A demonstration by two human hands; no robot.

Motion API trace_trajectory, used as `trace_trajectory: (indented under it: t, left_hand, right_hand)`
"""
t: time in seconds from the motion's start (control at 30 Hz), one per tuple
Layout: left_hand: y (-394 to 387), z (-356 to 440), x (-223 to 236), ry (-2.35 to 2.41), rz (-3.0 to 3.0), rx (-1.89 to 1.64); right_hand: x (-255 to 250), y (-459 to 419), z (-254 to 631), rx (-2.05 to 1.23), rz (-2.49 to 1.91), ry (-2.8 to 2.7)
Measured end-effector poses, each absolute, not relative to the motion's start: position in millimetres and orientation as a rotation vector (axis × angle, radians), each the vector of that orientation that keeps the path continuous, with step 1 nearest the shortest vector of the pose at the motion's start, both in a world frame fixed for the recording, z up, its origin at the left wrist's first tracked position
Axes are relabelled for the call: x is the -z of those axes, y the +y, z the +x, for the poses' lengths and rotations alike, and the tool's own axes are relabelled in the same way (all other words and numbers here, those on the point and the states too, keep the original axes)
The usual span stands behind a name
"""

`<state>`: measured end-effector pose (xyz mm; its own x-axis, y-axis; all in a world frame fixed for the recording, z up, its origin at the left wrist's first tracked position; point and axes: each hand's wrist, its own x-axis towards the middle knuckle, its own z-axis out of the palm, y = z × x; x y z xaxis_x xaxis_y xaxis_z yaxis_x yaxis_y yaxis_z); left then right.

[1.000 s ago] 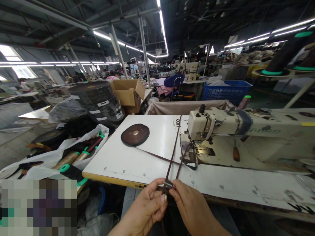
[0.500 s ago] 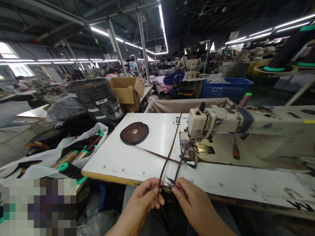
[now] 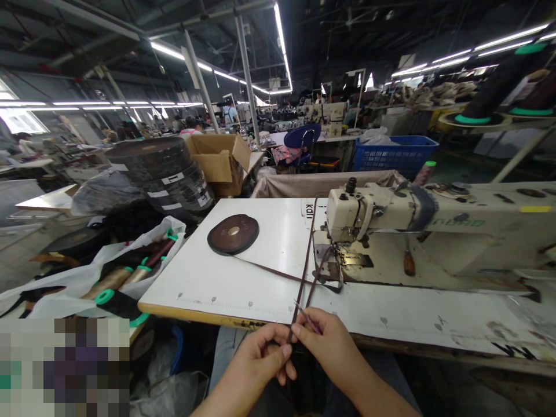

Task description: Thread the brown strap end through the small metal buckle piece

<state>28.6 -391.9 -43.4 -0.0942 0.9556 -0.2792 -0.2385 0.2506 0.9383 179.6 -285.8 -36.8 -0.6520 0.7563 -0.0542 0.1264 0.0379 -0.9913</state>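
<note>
My left hand (image 3: pixel 270 352) is closed, its thumb and fingers pinching a narrow dark brown strip (image 3: pixel 304 260) at the table's front edge. Close beside it, my right hand (image 3: pixel 324 333) is closed around thread snips (image 3: pixel 309 322) with a purple handle, their thin points toward the machine. The fingertips of both hands almost meet at the strip. One run of strip goes back along the table, and another leads to the needle area of the sewing machine (image 3: pixel 347 214). On the left of the tabletop lies a brown roll of strip (image 3: pixel 243 234), with its end drawn out toward the machine.
A screwdriver (image 3: pixel 409 263) with a wooden handle rests by the machine bed. Left of the white table (image 3: pixel 269 214) are a bag of thread spools (image 3: pixel 113 301), stacked wrapped rolls (image 3: pixel 169 174) and a cardboard box (image 3: pixel 217 162). A blue basket (image 3: pixel 391 156) stands behind.
My right hand has moved left toward my left hand, and its fingertips now reach the strip. The snips have turned, showing narrower points. The view has shifted slightly.
</note>
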Motion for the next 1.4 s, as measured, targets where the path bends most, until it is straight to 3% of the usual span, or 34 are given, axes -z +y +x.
trace_trajectory:
  t: [0.4,0.87,1.4]
  left_hand:
    - [-383,33,40,1.325,0.85,-1.157]
    - [-383,27,38,1.302,0.757,-1.307]
    - [-391,20,26,1.331,0.821,-1.224]
  right_hand:
    - [51,-298,177,-1.454,-0.943,-1.825]
    - [37,-291,195,-1.476,-0.798,-1.754]
    - [43,-297,210,-0.974,-0.81,-2.201]
